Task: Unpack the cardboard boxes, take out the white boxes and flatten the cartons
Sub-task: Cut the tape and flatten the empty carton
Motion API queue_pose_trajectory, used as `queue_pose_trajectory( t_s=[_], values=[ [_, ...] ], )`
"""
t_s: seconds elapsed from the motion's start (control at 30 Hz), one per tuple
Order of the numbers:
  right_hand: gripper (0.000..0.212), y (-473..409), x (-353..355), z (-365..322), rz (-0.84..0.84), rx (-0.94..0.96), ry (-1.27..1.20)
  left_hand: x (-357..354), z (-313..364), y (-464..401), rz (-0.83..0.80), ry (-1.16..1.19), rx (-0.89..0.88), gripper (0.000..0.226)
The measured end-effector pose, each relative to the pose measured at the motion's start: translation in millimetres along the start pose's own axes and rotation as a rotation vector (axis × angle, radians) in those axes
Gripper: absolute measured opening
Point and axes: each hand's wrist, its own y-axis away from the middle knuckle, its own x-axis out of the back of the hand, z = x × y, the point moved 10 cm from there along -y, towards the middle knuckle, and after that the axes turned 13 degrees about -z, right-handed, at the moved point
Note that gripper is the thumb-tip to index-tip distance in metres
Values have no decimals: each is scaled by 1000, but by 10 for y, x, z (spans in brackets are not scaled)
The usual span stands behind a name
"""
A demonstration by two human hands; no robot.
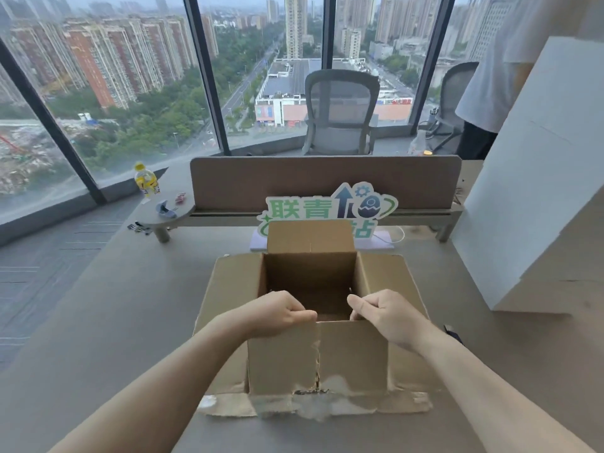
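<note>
An open brown cardboard carton (pixel 353 358) stands on the grey desk (pixel 130 322) in front of me, its flaps spread outward and its inside holding nothing I can see. My left hand (pixel 281 313) grips the near top edge of the carton left of the centre seam. My right hand (pixel 382 313) grips the same edge right of the seam. Torn tape shows along the near flaps. A stack of tall white boxes (pixel 539 191) stands at the right of the desk.
A brown desk divider (pixel 327 181) runs across the back with a green and blue sign (pixel 330 207) before it. A yellow bottle (pixel 146 178) stands on a small round shelf at left. Office chairs (pixel 340 112) and a person in a white shirt (pixel 510 60) are behind.
</note>
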Motion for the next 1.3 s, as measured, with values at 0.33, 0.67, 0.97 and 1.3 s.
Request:
queue_pose_trajectory(
  t_s=[0.33, 0.67, 0.97, 1.3],
  values=[
    [25, 663, -669, 355, -398, 65, -128, -1228, 53, 523, -227, 85, 248, 71],
    [46, 550, -933, 649, -188, 120, 850, -1383, -67, 216, 323, -370, 309, 43],
    [16, 499, -958, 680, 178, 210, 698, -1327, -247, 130, 593, -324, 210, 13],
    [64, 801, -41, 1108, 511, -168, 6, -1679, -936, 1041, 785, 123, 529, 93]
  ],
)
